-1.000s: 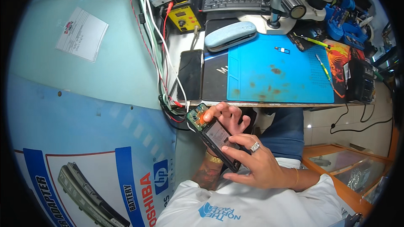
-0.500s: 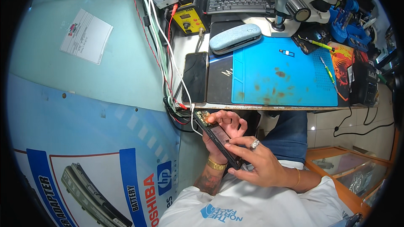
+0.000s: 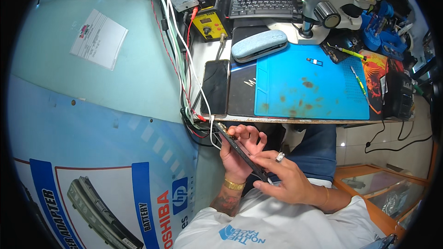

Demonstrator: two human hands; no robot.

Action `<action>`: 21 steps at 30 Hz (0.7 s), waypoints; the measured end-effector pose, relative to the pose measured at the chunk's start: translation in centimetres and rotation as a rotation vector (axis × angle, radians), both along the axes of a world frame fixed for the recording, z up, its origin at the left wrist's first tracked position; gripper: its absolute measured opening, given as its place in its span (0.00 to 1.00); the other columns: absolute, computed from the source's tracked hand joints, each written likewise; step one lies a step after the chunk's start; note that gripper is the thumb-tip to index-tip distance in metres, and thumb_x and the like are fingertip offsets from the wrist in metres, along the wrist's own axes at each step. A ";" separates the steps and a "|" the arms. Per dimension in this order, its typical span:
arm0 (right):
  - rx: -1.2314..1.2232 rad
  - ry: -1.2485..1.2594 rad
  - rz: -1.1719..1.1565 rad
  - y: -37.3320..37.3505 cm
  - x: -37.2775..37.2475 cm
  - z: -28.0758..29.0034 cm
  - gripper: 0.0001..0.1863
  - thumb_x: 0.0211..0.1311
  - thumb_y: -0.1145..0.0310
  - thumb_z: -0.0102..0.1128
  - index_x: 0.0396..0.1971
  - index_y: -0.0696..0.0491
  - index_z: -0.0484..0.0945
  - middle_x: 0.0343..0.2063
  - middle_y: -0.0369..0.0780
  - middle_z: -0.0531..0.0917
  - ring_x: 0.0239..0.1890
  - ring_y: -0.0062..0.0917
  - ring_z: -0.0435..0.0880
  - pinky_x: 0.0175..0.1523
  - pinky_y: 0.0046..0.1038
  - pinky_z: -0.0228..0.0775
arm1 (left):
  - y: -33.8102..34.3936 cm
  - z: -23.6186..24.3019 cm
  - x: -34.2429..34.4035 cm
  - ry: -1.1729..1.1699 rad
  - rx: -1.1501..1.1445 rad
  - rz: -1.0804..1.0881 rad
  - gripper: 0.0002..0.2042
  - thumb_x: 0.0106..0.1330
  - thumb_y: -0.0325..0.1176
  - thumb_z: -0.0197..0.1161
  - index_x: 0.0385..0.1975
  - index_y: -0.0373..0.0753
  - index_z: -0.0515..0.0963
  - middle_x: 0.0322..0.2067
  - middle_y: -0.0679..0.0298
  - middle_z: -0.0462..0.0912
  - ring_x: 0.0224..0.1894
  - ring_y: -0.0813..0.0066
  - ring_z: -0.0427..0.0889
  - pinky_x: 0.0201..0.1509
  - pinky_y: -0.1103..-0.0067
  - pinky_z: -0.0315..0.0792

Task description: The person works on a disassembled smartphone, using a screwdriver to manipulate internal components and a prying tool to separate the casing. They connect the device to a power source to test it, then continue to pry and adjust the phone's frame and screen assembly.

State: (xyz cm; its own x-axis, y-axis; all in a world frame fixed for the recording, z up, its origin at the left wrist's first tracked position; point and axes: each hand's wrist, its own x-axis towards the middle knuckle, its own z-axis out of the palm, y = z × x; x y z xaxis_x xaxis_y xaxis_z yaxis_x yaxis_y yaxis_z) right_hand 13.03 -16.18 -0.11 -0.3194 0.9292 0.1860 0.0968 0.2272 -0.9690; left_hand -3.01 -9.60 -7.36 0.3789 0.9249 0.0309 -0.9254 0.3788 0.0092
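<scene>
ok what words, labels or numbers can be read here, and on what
Wording not copied; it stands on:
Poster: big print, legible
Shirt: blue print, legible
Black mat: few pale letters, legible
Wall sheet: mostly too small
Keyboard: too small
Held phone: too slanted to read

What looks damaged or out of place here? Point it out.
The blue mat stands out: brown blotches, perhaps scorch marks, mar its middle and near edge. The phone in the left hand also looks opened up, with gold-toned parts showing at its far end.
</scene>
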 end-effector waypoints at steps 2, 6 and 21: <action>-0.081 0.005 0.006 0.0 0.1 -0.2 0.30 0.57 0.67 0.72 0.60 0.58 0.76 0.51 0.48 0.78 0.51 0.41 0.81 0.54 0.36 0.75 | 0.0 -0.1 -0.2 0.008 -0.007 0.009 0.12 0.72 0.50 0.61 0.39 0.49 0.79 0.45 0.75 0.82 0.61 0.70 0.75 0.72 0.59 0.58; -0.082 0.043 0.011 0.1 0.1 -0.4 0.29 0.58 0.67 0.71 0.60 0.58 0.76 0.50 0.48 0.79 0.49 0.39 0.82 0.53 0.35 0.74 | 0.0 -0.1 -0.3 0.017 -0.031 0.019 0.13 0.73 0.51 0.60 0.38 0.48 0.79 0.43 0.74 0.82 0.60 0.70 0.76 0.71 0.58 0.60; 0.012 0.133 -0.243 3.9 -0.3 0.1 0.09 0.61 0.71 0.65 0.36 0.61 0.84 0.23 0.41 0.84 0.22 0.24 0.81 0.29 0.26 0.70 | -0.8 0.4 0.1 0.070 0.016 -0.028 0.12 0.76 0.48 0.56 0.43 0.47 0.75 0.36 0.72 0.78 0.41 0.77 0.76 0.56 0.71 0.72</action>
State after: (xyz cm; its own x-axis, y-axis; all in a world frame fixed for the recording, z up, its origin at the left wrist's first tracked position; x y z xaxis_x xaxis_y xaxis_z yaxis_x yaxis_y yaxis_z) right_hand 12.73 -12.31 -0.05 -0.0597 0.9731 0.2225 0.0219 0.2241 -0.9743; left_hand -2.89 -10.36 -6.99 0.4062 0.9136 0.0178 -0.9114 0.4037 0.0796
